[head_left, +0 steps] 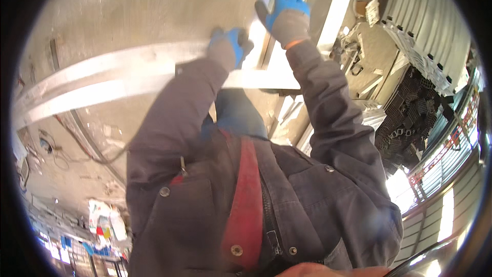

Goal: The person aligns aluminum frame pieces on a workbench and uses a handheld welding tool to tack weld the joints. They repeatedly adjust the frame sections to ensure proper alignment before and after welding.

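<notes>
My left hand (pixel 229 47), in a blue and grey glove with dark fingertips, is at the long pale metal beam (pixel 118 57) that runs across in front of me. Its fingers look curled; blur and the glove hide whatever they may hold. Farther off and to the right, my right hand (pixel 287 13) wears the same kind of glove. Its thumb and fingers are apart, lying over a bright metal bar (pixel 265 36) that runs away from me. The two metal pieces come together near my hands as a corner of a frame.
Another bright bar (pixel 336 7) runs parallel on the right. Ribbed metal sheets (pixel 430 25) and a heap of dark square tube pieces (pixel 410 113) lie farther right. A cable (pixel 97 160) crosses the concrete floor (pixel 154 5) at left, near a white bag (pixel 106 218).
</notes>
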The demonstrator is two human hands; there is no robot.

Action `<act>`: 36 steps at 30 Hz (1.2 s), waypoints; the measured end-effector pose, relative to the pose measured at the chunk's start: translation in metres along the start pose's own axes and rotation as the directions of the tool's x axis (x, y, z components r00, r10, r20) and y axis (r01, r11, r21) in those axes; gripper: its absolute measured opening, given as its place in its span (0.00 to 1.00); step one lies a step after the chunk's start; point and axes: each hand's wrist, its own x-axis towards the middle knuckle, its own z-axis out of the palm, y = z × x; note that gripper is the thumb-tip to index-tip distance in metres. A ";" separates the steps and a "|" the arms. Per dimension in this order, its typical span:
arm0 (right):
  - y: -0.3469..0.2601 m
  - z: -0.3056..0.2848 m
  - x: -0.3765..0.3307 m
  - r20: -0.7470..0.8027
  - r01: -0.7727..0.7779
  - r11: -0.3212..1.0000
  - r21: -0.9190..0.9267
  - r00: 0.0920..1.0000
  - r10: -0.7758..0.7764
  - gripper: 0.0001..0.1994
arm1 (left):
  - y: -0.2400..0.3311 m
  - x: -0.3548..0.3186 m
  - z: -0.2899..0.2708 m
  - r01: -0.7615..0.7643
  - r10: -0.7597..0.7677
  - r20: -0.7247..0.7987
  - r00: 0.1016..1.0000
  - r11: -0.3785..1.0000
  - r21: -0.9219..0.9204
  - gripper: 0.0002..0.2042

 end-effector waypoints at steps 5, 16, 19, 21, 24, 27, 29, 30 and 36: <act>-0.011 0.004 -0.002 0.014 -0.075 0.996 -0.050 0.997 0.076 0.41 | 0.011 -0.005 0.002 0.124 -0.107 0.084 0.991 0.963 -0.239 0.23; -0.035 0.004 0.081 0.225 -0.385 0.908 -0.165 0.882 0.414 0.53 | 0.005 0.000 0.006 -0.035 0.035 -0.036 0.999 0.999 0.008 0.22; -0.032 0.005 0.095 0.134 -0.371 0.912 -0.174 0.909 0.395 0.53 | 0.010 -0.002 0.000 -0.019 0.019 -0.026 0.999 1.000 -0.003 0.23; -0.029 0.004 0.118 0.088 -0.354 0.920 -0.166 0.924 0.372 0.53 | 0.010 -0.002 -0.001 0.001 -0.001 0.001 1.000 0.998 -0.056 0.23; -0.020 -0.003 0.167 -0.030 -0.308 0.930 -0.201 0.951 0.308 0.53 | 0.002 0.000 0.007 -0.010 0.010 -0.025 1.000 1.000 0.004 0.23; -0.013 -0.006 0.212 -0.011 -0.335 0.907 -0.257 0.939 0.343 0.54 | -0.011 0.008 0.020 0.012 -0.013 -0.027 1.000 0.999 -0.040 0.23; -0.009 -0.003 0.236 0.012 -0.394 0.878 -0.270 0.911 0.412 0.53 | -0.015 0.011 0.026 0.014 -0.017 -0.025 1.000 0.993 -0.121 0.23; -0.007 0.000 0.246 0.015 -0.430 0.862 -0.268 0.893 0.450 0.54 | -0.015 0.011 0.027 0.001 -0.006 -0.031 1.000 0.988 -0.156 0.23; -0.006 0.036 0.279 -0.038 -0.527 0.739 -0.420 0.823 0.566 0.43 | 0.003 0.001 0.004 0.000 0.001 -0.020 1.000 1.000 0.024 0.22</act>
